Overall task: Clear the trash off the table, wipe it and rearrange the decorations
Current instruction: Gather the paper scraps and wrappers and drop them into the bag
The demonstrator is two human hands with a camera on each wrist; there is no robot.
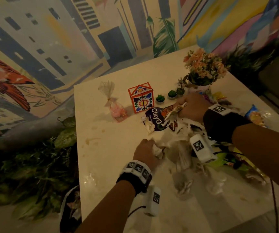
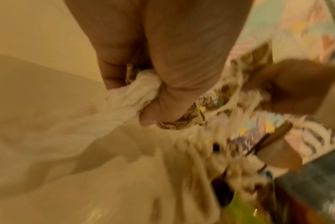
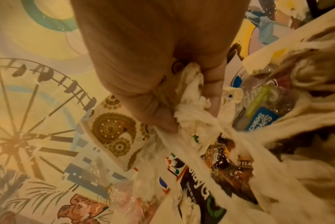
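On the white table (image 1: 111, 165) a thin white plastic bag (image 1: 179, 148) lies stretched between my hands, with wrappers inside. My left hand (image 1: 153, 148) grips a bunched edge of the bag (image 2: 141, 92) together with a crumpled gold wrapper (image 2: 180, 122). My right hand (image 1: 184, 106) grips the far edge of the bag (image 3: 189, 109) and a gold-patterned paper (image 3: 112, 128). A dark ClayGo wrapper (image 1: 155, 118) and a brown snack wrapper (image 3: 224, 160) lie under the right hand. Brown spill stains (image 1: 90, 140) mark the table to the left.
Decorations stand at the back: an orange flowered house box (image 1: 141, 99), a cellophane candy bag (image 1: 116, 108), three small cacti (image 1: 160, 98) and a flower pot (image 1: 202, 73). More snack packets (image 1: 256, 115) lie at the right. A bin (image 1: 69, 209) stands below the table's left edge.
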